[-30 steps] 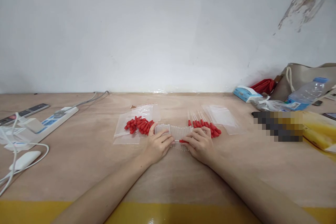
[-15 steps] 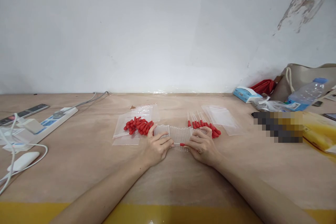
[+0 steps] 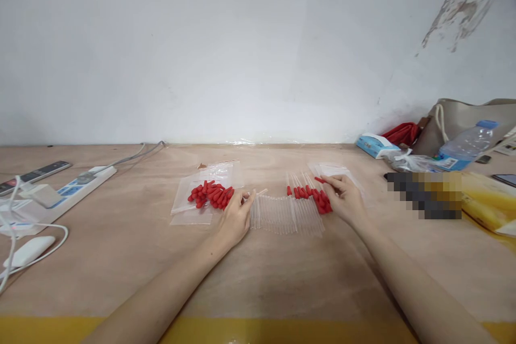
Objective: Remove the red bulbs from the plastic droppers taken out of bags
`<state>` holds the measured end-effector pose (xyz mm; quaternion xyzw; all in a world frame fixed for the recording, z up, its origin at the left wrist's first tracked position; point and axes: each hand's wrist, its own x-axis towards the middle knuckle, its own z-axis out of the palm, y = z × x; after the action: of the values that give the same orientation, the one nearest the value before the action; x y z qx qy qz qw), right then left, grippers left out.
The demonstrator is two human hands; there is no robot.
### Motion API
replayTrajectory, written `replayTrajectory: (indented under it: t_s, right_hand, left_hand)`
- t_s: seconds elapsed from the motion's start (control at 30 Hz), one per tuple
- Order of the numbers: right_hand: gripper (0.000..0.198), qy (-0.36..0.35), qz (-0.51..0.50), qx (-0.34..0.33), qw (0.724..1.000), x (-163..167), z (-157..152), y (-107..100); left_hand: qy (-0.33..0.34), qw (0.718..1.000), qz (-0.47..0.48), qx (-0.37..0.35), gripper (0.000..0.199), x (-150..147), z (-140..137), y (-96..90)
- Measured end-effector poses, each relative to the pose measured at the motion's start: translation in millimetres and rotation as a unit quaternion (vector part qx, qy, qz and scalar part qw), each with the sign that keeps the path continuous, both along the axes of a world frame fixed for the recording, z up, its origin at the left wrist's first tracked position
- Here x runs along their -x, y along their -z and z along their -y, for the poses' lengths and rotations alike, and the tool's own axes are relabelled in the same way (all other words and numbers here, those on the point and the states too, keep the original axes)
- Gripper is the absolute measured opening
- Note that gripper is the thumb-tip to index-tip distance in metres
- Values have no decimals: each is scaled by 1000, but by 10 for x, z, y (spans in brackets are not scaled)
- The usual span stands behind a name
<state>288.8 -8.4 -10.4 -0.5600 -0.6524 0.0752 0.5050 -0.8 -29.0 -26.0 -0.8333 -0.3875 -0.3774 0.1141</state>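
My left hand (image 3: 237, 217) is closed in a pinch on a clear glass tube (image 3: 263, 192), whose end sticks out to the right past the fingertips. Just left of it lies a heap of red rubber bulbs (image 3: 212, 193) on clear plastic bags (image 3: 183, 201). A row of loose glass tubes (image 3: 282, 215) spreads between my hands. My right hand (image 3: 344, 199) pinches a dropper by its red bulb (image 3: 320, 179); its glass part is hard to make out. Beneath that hand, several droppers (image 3: 304, 192) with red bulbs lie with their glass stems pointing away from me.
A plastic bag (image 3: 355, 174) lies behind my right hand. Farther right are a blue tissue pack (image 3: 377, 145), a water bottle (image 3: 470, 145) and a yellow package (image 3: 487, 201). At left are a power strip (image 3: 86, 183), white cables and a remote control (image 3: 36, 176).
My hands have moved apart from over the tube row. The right hand has carried the red-bulbed dropper right and away from me; the left has shifted slightly back with a glass tube.
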Motion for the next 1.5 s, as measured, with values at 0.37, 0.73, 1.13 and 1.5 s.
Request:
replayTrajectory:
  t_s: [0.37, 0.73, 1.13, 1.5]
  right_hand:
    - [29, 15, -17, 134, 991, -326, -126, 72]
    - [24, 87, 27, 191, 977, -377, -190, 199]
    - [36, 125, 67, 227, 963, -417, -217, 239]
    - [25, 58, 220, 154, 962, 391, -72, -130]
  left_hand:
    - [92, 995, -31, 18, 19, -78, 52, 34]
    - [98, 990, -93, 32, 28, -88, 88, -40]
    - [93, 981, -128, 115, 46, -38, 115, -121]
    - [75, 975, -136, 158, 38, -29, 111, -97]
